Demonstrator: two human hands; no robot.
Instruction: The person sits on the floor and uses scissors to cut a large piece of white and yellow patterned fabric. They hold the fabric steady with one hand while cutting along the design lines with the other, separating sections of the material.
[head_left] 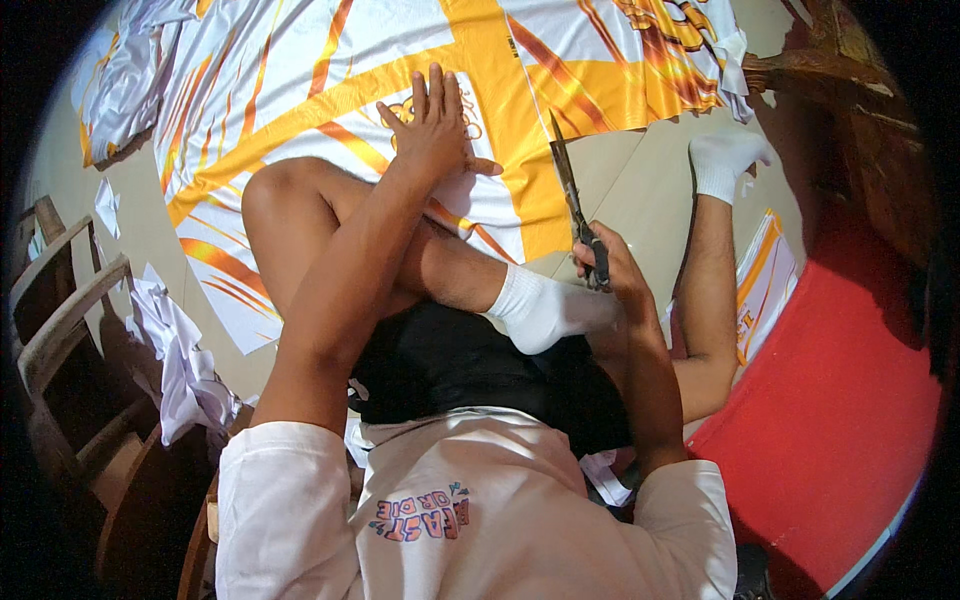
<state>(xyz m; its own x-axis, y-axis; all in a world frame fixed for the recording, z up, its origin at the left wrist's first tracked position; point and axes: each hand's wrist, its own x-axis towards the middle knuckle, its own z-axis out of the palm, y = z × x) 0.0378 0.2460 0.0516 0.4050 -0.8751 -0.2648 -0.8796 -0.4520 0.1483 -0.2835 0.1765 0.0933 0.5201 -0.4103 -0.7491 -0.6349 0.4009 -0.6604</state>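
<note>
Head view: L hand (432,118) flat, holding nothing, pins printed fabric (330,70); R hand (612,262) clenched on scissors (572,195). Advise taut cloth, fingers off cut line.

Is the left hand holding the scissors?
No: the left hand lies flat on the printed fabric, while the right hand holds the scissors.

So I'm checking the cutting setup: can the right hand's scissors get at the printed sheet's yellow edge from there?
Probably yes: the right hand holds the scissors with the blades at the printed sheet's yellow edge, nothing between; the left hand lies flat beside.
</note>
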